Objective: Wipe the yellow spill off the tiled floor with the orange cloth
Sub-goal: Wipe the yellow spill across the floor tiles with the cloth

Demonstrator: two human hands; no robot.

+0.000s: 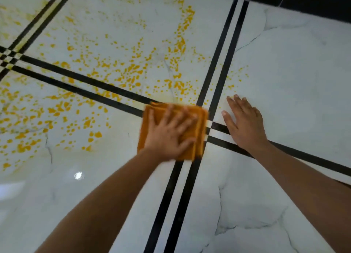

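A folded orange cloth [199,118] lies flat on the white marble-look tiled floor [296,78], over the crossing of two black double-line borders. My left hand [169,133] presses down on the cloth with fingers spread; the hand and cloth are motion-blurred. My right hand [244,122] rests flat on the floor just right of the cloth, fingers together, holding nothing. The yellow spill [117,70] spreads as many droplets and smears over the tiles to the left and beyond the cloth. A few faint specks [230,86] lie ahead of my right hand.
Black double stripes [224,62] cross the floor, with a small checker junction [7,59] at the far left. A dark wall base [313,0] runs along the top right. The near tiles show only grey veining and a light reflection [78,175].
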